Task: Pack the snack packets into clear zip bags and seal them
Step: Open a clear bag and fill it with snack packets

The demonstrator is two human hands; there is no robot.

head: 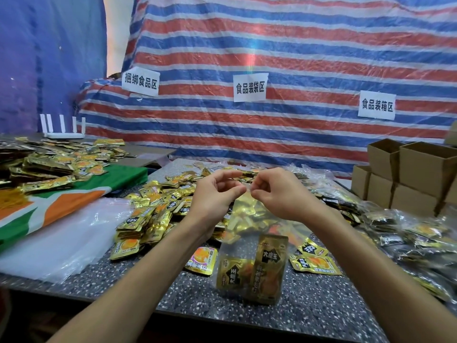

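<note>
Both hands are raised above a speckled grey stone table [321, 313] and together hold up a clear zip bag [249, 246] of thin plastic by its top edge. The left hand [212, 194] pinches the left end of that edge between thumb and forefinger, its other fingers loosely curled. The right hand [277, 194] pinches the edge just beside it in the same way, so the two sets of fingertips nearly meet. The strip between them is too small and pale to tell whether it is pressed closed.

The bag hangs straight down from the fingers, its bottom close over the table's near edge. Two gold foil snack packets lie in its lower part: a tall gold packet [270, 266] standing on end at the right and a shorter gold packet [235, 274] touching it on the left.

Behind the bag a loose heap of gold foil snack packets [153, 214] spreads across the table. A stack of empty clear plastic bags [64, 233] lies to the left, partly over a green, orange and white cloth [61, 204]. To the right are filled plastic bags of packets [408, 238] and, beyond them, stacked brown cardboard boxes [420, 179]. A red, white and blue striped tarpaulin [296, 58] forms the backdrop.
</note>
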